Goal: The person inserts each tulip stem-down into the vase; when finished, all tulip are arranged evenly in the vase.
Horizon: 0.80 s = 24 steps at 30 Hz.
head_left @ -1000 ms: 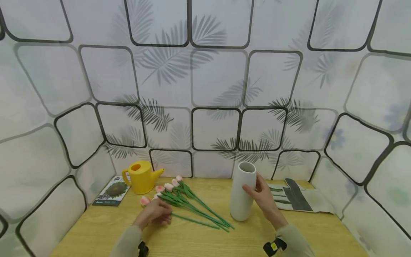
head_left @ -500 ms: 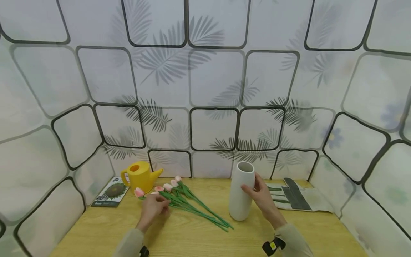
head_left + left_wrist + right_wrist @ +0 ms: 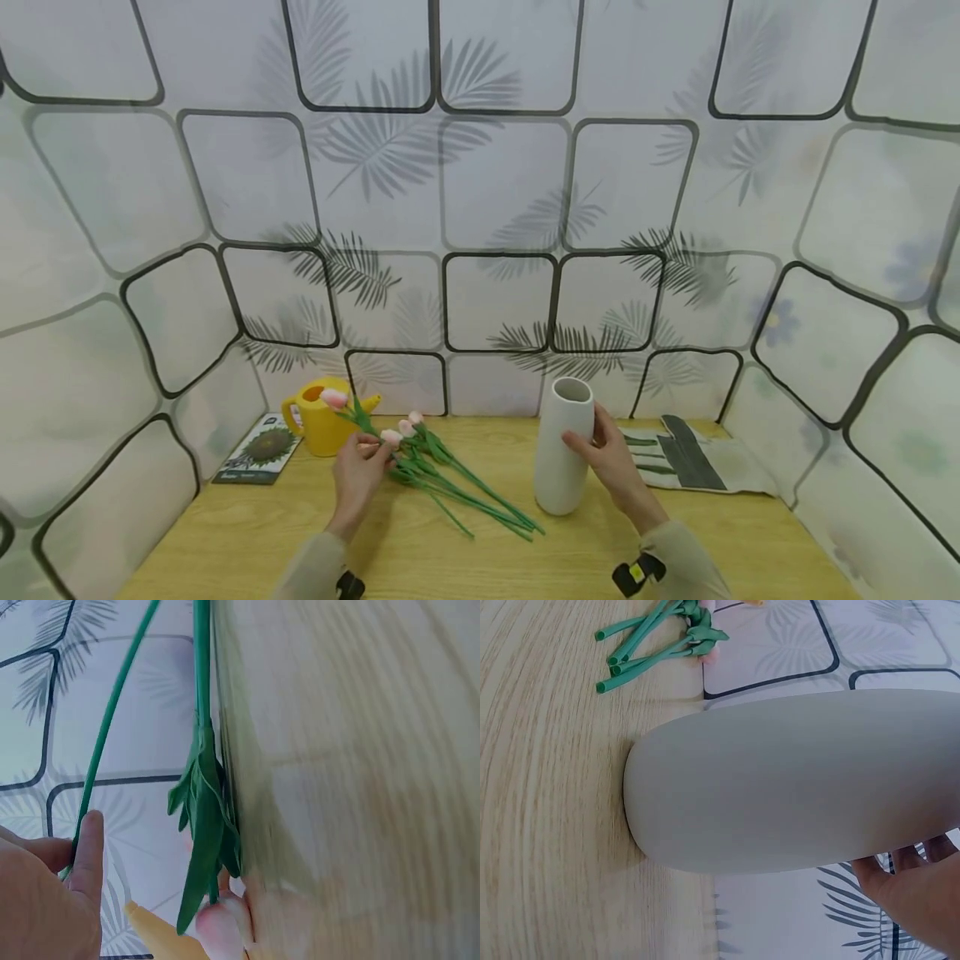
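In the head view my left hand point(image 3: 360, 477) pinches the stem of a pink tulip point(image 3: 334, 399), its bloom raised in front of the watering can. The left wrist view shows that thin green stem point(image 3: 112, 712) between thumb and finger, slanting upward, apart from the others. More pink tulips point(image 3: 406, 428) lie on the table, stems toward the vase. My right hand point(image 3: 621, 477) grips the upper side of a white vase point(image 3: 562, 462), which stands upright on the table. In the right wrist view the vase's far side hides part of my fingers.
A yellow watering can point(image 3: 322, 431) stands at the back left beside a flat packet point(image 3: 262, 450) with a sunflower picture. At the right lies a grey and white printed cloth or sheet point(image 3: 693, 462). Patterned walls surround the wooden table point(image 3: 480, 571) on three sides.
My left hand has moved up and slightly right, lifting one tulip off the table; its bloom rose to cover part of the watering can. The right hand and vase stay put.
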Motion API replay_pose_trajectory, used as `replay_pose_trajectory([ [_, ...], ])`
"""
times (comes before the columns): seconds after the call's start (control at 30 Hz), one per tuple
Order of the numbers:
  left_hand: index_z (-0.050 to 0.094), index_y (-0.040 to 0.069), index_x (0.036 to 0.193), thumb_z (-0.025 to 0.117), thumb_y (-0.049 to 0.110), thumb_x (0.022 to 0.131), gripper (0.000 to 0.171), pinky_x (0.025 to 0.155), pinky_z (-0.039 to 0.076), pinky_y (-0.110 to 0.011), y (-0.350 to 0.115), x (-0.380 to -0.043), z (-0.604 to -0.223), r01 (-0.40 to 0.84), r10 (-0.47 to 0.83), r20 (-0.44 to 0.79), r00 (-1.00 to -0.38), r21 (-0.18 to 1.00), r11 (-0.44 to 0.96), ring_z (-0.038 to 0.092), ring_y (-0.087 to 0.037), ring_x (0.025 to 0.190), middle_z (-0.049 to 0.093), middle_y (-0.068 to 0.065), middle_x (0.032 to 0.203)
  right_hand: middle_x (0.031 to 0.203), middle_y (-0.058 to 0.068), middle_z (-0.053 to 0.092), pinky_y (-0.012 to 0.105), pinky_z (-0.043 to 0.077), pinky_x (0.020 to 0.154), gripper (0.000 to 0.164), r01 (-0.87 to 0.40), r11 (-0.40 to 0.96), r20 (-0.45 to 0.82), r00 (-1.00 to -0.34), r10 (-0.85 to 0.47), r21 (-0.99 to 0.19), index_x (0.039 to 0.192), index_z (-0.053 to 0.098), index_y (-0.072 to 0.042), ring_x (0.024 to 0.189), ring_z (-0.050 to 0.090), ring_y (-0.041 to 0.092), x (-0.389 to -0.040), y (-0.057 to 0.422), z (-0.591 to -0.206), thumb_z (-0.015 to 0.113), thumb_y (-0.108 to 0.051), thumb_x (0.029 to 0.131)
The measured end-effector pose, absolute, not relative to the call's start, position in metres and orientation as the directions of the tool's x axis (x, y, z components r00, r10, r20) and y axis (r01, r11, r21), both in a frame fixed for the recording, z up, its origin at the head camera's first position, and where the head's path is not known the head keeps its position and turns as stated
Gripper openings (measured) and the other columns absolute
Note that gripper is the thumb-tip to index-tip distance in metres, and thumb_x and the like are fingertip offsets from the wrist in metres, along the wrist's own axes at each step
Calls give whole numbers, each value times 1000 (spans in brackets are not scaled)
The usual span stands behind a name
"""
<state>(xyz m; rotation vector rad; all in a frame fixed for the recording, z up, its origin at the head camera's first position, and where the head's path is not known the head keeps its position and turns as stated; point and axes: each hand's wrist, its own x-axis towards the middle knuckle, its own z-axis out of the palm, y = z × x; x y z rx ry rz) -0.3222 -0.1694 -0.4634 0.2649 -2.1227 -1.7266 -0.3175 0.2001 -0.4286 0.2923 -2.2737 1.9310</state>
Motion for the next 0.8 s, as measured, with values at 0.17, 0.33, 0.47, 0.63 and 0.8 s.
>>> replay_pose_trajectory([
  [0.17, 47, -6, 114, 68, 4, 90, 34, 69, 62, -35, -161, -327, -457, 146, -421, 152, -894, 988, 46, 72, -18, 71, 67, -32, 104, 150, 16, 43, 58, 38, 111, 72, -243, 153, 238, -970, -53, -958, 154, 27, -16, 135, 44, 34, -319, 200, -429, 68, -20, 94],
  [0.33, 46, -11, 122, 68, 1, 90, 41, 70, 62, -30, -152, -330, -450, 210, -437, 160, -885, 975, -68, 72, -13, 72, 65, -36, 108, 150, 16, 42, 58, 36, 112, 73, -238, 156, 234, -971, -45, -959, 154, 27, -16, 136, 43, 34, -319, 200, -430, 69, -21, 93],
  [0.47, 53, -13, 114, 67, 1, 90, 31, 65, 61, -23, -146, -332, -446, 240, -430, 199, -881, 970, -42, 69, -5, 66, 66, -36, 105, 150, 16, 43, 58, 36, 112, 73, -244, 154, 240, -970, -46, -957, 154, 27, -17, 136, 43, 35, -320, 200, -431, 68, -20, 93],
  [0.63, 60, -13, 109, 66, 0, 91, 23, 68, 61, -24, -137, -335, -440, 283, -429, 229, -874, 957, -66, 68, -2, 66, 71, -26, 94, 150, 16, 43, 59, 36, 112, 73, -256, 152, 252, -967, -46, -955, 154, 28, -16, 136, 43, 35, -321, 199, -433, 69, -20, 93],
  [0.8, 64, -9, 110, 64, 1, 93, 20, 78, 61, -31, -127, -337, -427, 306, -412, 237, -880, 946, -109, 73, -10, 78, 71, -24, 100, 151, 16, 41, 59, 35, 113, 73, -250, 140, 247, -968, -37, -958, 154, 28, -16, 137, 42, 35, -319, 199, -434, 69, -19, 93],
])
